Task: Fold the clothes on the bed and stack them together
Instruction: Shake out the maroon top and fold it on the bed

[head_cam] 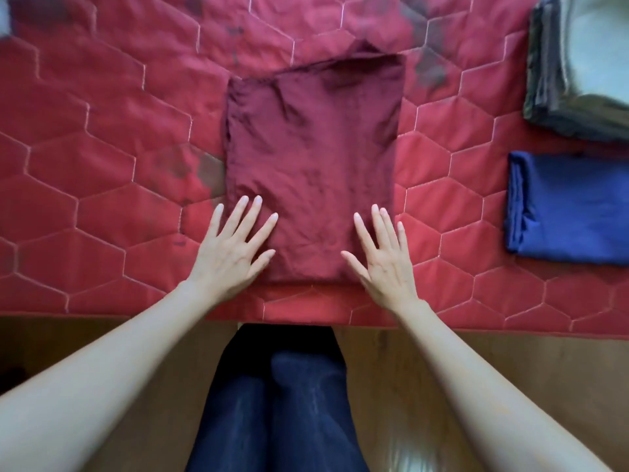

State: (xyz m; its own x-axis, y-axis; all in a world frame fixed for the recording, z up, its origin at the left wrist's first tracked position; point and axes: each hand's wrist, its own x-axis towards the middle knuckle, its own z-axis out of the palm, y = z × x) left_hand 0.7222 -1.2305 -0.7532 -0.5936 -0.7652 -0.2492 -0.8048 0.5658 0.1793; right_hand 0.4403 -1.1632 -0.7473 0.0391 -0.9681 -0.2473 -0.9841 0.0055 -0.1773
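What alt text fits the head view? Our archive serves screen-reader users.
Two open hands, left hand and right hand, press flat on the near corners of a folded maroon garment on a red quilted bed cover. A folded blue garment and a grey-green stack lie to the right.

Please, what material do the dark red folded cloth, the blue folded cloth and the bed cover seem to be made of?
Dark red cloth: probably a thin woven fabric, matte, judging by its many fine creases.
Blue cloth: smoother, with a slight sheen, perhaps synthetic or a fine knit; the blur leaves it open.
Bed cover: padded quilted fabric, with stitched hexagon seams that puff between the lines and a faint satin shine.
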